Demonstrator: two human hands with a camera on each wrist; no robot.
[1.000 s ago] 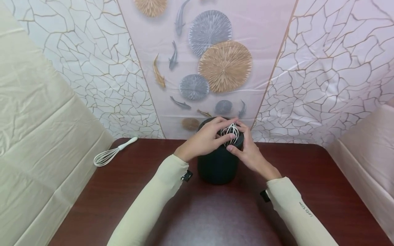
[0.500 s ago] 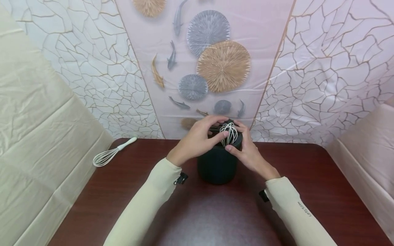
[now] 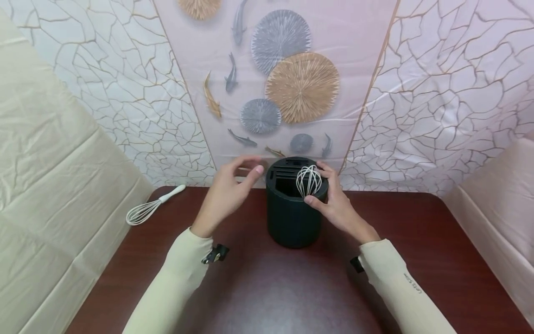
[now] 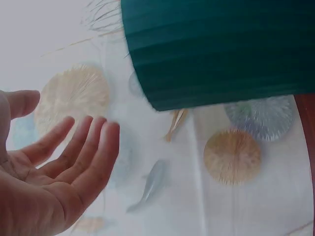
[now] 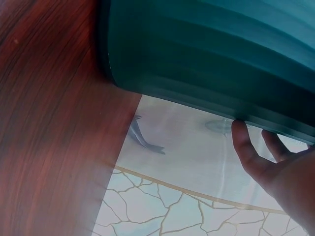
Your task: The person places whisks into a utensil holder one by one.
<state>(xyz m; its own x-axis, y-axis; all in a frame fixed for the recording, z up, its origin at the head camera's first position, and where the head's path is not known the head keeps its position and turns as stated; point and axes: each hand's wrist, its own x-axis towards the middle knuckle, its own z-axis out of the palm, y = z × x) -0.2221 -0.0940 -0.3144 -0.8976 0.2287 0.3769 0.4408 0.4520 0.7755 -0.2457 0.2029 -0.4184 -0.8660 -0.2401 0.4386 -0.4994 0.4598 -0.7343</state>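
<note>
A dark green, ribbed utensil holder stands upright on the table, its top split into slots and a larger opening. A whisk stands in that opening, white wire loops up, its handle hidden inside. My right hand grips the holder's right side near the rim, thumb at the front and fingers toward the back. In the right wrist view, fingertips meet the ribbed wall. Left of the holder, my left hand is held in the air, fingers loosely bent and nothing in them.
A second whisk with a white handle lies at the table's left back corner. The dark red-brown table ends at a patterned cloth backdrop, with beige cloth walls on both sides.
My left hand has drawn away from over the whisk and holder, moving left. The holder's slotted top has come into view. My right hand has stayed at the holder's rim.
</note>
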